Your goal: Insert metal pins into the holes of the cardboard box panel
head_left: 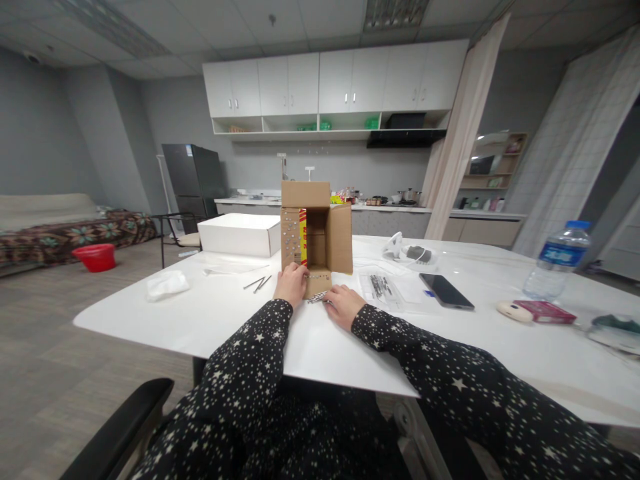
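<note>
Cardboard box (317, 230) against left fingers (295, 270)

White table (210, 320), cardboard box (315, 233), phone (446, 291), water bottle (557, 261), nails (259, 283)

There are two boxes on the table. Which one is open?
The brown cardboard box by the left hand, its flaps spread and its inside showing; the flat white box behind it is shut.

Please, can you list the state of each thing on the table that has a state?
Cardboard box: upright, flaps open.
White box: closed.
Water bottle: upright, capped.
Phone: flat, screen dark.
Left hand: touching the cardboard box.
Right hand: resting by nails.
</note>
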The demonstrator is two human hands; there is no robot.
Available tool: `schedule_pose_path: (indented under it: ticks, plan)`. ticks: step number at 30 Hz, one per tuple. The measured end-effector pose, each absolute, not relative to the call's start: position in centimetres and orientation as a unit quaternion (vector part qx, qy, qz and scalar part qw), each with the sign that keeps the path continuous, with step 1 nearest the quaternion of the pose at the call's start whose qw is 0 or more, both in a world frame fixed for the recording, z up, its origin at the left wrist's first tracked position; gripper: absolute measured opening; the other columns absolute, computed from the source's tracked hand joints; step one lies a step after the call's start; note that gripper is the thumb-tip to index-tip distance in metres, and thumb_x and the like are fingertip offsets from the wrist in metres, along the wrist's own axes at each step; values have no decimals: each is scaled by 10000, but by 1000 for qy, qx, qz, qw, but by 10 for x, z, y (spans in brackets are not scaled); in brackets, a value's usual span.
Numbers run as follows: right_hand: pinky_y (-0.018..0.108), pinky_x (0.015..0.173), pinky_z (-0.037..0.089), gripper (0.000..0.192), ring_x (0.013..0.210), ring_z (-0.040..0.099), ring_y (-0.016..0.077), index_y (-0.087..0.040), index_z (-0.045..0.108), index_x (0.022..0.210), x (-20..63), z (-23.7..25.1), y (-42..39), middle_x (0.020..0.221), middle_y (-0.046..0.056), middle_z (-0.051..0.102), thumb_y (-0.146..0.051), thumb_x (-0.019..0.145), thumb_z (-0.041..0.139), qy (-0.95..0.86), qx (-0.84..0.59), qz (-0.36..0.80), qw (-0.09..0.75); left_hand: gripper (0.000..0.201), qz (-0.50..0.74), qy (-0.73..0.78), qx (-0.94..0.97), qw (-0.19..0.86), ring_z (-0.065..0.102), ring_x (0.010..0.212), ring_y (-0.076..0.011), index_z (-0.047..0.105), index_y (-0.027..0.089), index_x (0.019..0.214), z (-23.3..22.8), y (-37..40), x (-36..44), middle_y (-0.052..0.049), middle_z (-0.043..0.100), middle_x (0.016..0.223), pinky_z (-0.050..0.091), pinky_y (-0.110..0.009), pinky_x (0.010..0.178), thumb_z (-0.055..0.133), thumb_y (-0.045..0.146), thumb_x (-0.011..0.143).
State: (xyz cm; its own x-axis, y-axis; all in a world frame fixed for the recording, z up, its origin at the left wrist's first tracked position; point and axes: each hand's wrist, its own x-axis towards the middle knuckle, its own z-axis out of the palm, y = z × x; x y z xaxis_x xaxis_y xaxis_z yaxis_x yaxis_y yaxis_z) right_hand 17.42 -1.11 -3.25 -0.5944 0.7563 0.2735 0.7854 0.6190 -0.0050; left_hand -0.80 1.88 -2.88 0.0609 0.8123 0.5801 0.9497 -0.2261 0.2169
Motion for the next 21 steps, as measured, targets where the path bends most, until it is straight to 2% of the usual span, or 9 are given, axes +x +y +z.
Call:
schedule_pose_path:
  ticks: [7,21]
  plan:
    - [321,825,377,262,969,503,208,-196,633,1056,174,-34,-9,1041,88,592,-252,914,420,-891,-432,-60,127,262,-282,-583,-751,129,526,1044,-244,650,230,992,-28,14,-6,-80,610,1059,401,-411,883,443,145,856]
    - [322,819,380,265,965,508,209,-197,635,1052,174,-35,-8,1036,85,596,-253,911,417,-891,-430,-64,129,300,-274,-555,-775,128,520,1028,-233,630,224,1063,-29,15,-4,-83,614,1085,383,-400,885,420,131,870]
